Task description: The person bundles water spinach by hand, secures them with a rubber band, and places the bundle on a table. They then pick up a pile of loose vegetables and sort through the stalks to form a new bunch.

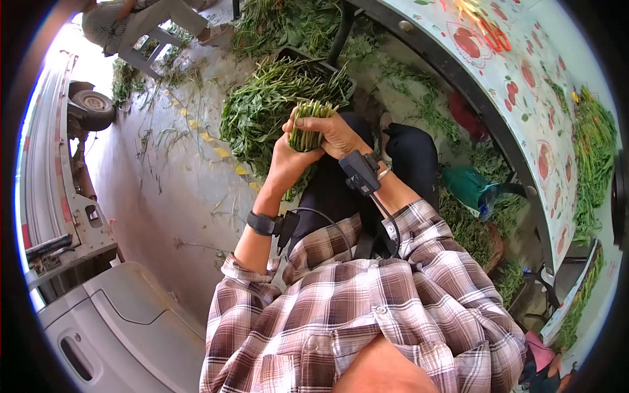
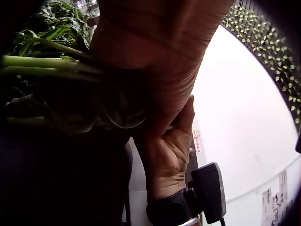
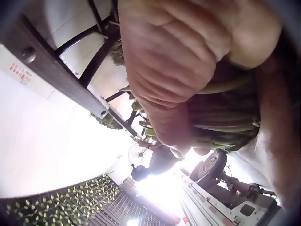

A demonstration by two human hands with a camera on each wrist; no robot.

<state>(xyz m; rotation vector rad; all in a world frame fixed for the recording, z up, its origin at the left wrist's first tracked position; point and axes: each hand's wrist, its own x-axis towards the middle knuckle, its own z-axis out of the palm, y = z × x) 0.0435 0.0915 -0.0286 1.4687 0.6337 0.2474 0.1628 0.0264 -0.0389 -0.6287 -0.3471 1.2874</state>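
Both hands hold a bundle of cut green stems (image 1: 305, 139) in front of the lap, its trimmed ends facing up in the head view. My left hand (image 1: 291, 159) grips it from the left and below. Wrapped round its right side is my right hand (image 1: 337, 135), the thumb lying across the stems. In the right wrist view, the stems (image 3: 221, 120) show between the palm of the right hand (image 3: 171, 56) and the other hand. Green stalks (image 2: 44, 65) come out beside the shadowed left hand (image 2: 150, 42) in the left wrist view.
A large heap of leafy stalks (image 1: 252, 121) lies in a dark crate (image 1: 324, 67) just beyond the hands. A table with a fruit-patterned cover (image 1: 517, 124) stands at the right. Loose greens (image 1: 419, 98) litter the floor. A vehicle (image 1: 144, 327) is at the left; a person (image 1: 154, 16) sits farther off.
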